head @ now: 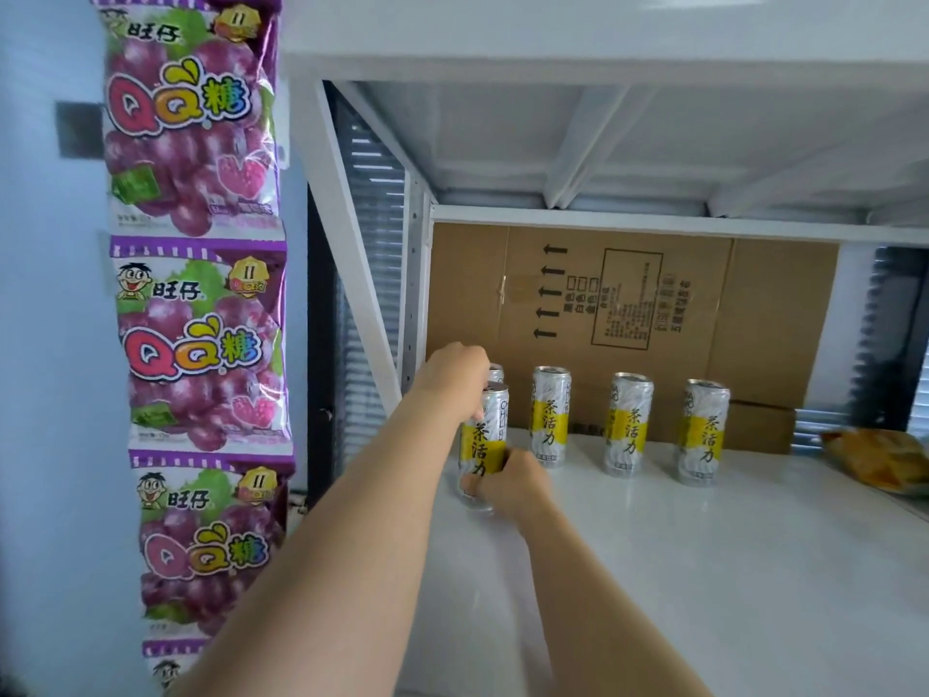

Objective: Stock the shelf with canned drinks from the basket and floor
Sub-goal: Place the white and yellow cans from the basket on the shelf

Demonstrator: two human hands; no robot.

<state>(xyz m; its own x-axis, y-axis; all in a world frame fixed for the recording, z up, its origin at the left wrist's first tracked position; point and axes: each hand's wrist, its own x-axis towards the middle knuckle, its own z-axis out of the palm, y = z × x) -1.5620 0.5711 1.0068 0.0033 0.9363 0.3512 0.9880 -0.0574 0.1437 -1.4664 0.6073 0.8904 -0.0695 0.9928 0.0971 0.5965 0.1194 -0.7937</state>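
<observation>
Several slim white-and-yellow drink cans stand on the white shelf (704, 570). Three of them form a back row: one (550, 420), one (629, 426) and one (703, 432). At the left, a front can (485, 435) stands with my right hand (507, 482) gripping its lower part. My left hand (455, 377) reaches past it and curls over the top of a rear can (496, 373), which is mostly hidden behind the front can and the hand.
Brown cardboard (628, 304) lines the shelf's back. A yellow snack bag (874, 457) lies at the shelf's right edge. Purple candy bags (196, 319) hang in a strip on the left. A white upper shelf (603, 57) sits close overhead.
</observation>
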